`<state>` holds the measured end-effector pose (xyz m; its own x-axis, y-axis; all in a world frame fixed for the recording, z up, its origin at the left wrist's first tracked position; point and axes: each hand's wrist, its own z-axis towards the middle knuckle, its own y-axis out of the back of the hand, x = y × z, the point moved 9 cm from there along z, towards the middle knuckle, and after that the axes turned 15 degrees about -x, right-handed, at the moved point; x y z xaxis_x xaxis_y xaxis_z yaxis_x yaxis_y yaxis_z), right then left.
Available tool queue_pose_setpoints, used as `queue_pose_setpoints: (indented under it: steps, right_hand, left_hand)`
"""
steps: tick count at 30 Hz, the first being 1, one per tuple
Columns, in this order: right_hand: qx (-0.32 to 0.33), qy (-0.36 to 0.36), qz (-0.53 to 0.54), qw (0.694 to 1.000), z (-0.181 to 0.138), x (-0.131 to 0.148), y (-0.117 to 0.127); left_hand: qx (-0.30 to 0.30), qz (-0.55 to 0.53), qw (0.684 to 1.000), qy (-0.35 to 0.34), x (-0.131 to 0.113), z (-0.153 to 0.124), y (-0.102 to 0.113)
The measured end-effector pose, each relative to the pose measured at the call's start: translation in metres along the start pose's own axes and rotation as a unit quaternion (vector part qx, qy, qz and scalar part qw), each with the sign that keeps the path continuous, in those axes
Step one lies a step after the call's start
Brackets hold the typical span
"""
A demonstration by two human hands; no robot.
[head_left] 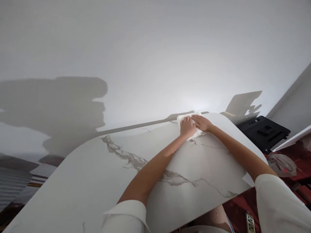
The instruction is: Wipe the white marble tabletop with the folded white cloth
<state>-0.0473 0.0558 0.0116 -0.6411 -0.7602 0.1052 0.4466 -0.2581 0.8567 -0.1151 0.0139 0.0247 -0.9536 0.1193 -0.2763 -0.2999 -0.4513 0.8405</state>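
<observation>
A folded white cloth (181, 118), perhaps a paper towel, lies on the marble-patterned table (80, 181) at its far edge, close to the wall. On top of it my left hand (188, 128) presses down, its fingers bent against the material. My right hand (202, 123) rests flat on the right part of the cloth, with fingers stretched out toward the left hand and touching it or nearly so. Both arms reach forward across the tabletop. The palms hide much of the cloth.
A plain white wall (155, 64) rises behind the table's far edge. To the right, beyond the rounded corner, stand a black case (264, 131) and a clear plastic bag (282, 164). A power strip (250, 222) lies below on the reddish floor.
</observation>
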Motion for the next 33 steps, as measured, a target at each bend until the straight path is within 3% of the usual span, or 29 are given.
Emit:
queue_pose_setpoints:
  steps: [4, 8, 13, 17, 25, 33]
  right_hand:
    - [-0.001, 0.007, 0.018, 1.0, 0.02, -0.018, -0.011]
    - [-0.008, 0.016, 0.026, 1.0, 0.019, -0.04, -0.01]
    - [-0.027, 0.005, 0.015, 1.0, -0.007, -0.063, 0.008]
    - [-0.055, -0.008, -0.002, 0.998, -0.041, -0.06, 0.029]
    - [-0.068, -0.036, -0.024, 0.997, -0.11, -0.005, 0.06]
    - [-0.036, -0.021, -0.015, 0.999, -0.175, 0.087, 0.093]
  left_hand:
    - [-0.019, 0.03, 0.999, -0.004, 0.007, 0.022, -0.008]
    - [-0.036, 0.033, 0.999, -0.008, -0.008, 0.035, -0.017]
    - [-0.029, 0.021, 0.999, -0.025, -0.043, 0.036, -0.029]
    - [-0.009, 0.01, 0.998, -0.058, -0.069, 0.018, -0.03]
    - [0.031, -0.03, 0.996, -0.072, -0.092, -0.057, 0.001]
    - [0.085, -0.121, 0.988, 0.039, -0.088, -0.15, 0.046]
